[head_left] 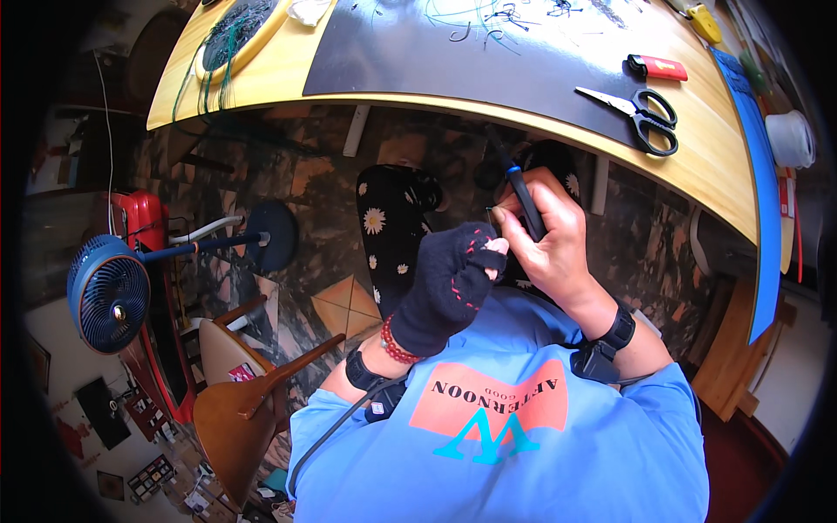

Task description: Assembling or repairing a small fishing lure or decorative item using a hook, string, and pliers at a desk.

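Note:
My left hand (449, 277), in a dark knitted glove with bare fingertips, is closed in a pinch in front of my chest. What it grips is too small to make out. Right beside it, my bare right hand (551, 234) is wrapped round a black pen-shaped tool (527, 205) with a blue ring, whose thin end slants up and away toward the table. The right thumb and finger meet near the left fingertips, and a tiny dark bit shows there. Both hands are held over my lap, short of the table edge.
On the wooden table (711, 166) lies a dark mat (392, 65) with fish hooks (459, 35) and loose line. Black-handled scissors (652, 118) and a red lighter (656, 68) lie right. Green thread fills a yellow-rimmed tray (253, 54). Left stand a fan (113, 292) and a chair (231, 418).

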Demonstrator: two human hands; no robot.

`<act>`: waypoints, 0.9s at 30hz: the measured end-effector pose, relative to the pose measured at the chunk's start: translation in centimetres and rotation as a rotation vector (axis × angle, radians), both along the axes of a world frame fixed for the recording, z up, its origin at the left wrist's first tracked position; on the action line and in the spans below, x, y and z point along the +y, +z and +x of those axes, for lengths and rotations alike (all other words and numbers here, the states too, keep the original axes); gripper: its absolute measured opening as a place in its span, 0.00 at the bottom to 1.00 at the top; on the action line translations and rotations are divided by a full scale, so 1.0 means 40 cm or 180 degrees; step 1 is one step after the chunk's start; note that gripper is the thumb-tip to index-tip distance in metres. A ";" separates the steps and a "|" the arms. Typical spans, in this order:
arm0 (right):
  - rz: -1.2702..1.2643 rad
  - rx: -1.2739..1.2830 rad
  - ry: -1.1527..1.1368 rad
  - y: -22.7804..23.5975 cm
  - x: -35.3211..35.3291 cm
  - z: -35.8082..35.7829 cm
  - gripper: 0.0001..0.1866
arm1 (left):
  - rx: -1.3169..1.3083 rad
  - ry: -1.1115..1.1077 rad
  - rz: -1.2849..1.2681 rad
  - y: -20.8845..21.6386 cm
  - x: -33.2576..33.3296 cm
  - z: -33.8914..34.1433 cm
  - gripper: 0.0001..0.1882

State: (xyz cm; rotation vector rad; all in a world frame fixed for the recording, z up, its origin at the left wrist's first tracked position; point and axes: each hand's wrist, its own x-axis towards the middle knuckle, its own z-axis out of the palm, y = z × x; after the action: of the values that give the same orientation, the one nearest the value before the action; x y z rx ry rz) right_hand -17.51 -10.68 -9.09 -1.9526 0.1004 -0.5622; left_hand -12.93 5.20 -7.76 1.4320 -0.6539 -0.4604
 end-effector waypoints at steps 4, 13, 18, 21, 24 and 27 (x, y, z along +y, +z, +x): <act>0.0094 0.0086 0.0002 0.005 0.005 -0.008 0.06 | 0.0407 -0.0103 -0.0115 -0.007 0.030 -0.004 0.08; -0.0346 -0.0342 0.0324 0.020 -0.013 -0.012 0.09 | 0.0716 0.0953 0.0620 0.018 0.029 0.027 0.03; -0.0507 -0.0281 0.0388 0.024 -0.013 -0.015 0.10 | 0.0655 0.0738 0.0703 0.000 0.034 0.026 0.05; -0.0561 -0.0279 0.0409 0.022 -0.015 -0.017 0.10 | 0.0681 0.0710 0.0687 -0.008 0.037 0.028 0.05; -0.0608 -0.0286 0.0458 0.024 -0.016 -0.017 0.10 | 0.0666 0.0654 0.0724 -0.013 0.036 0.030 0.05; -0.0632 -0.0292 0.0559 0.029 -0.019 -0.014 0.10 | 0.0501 0.0663 0.0747 -0.018 0.031 0.029 0.04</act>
State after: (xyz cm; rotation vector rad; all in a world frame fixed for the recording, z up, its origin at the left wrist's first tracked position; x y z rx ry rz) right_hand -18.08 -11.42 -7.95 -2.0984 -0.1899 -0.5612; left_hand -11.79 6.45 -8.46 1.6469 -0.3270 -0.4912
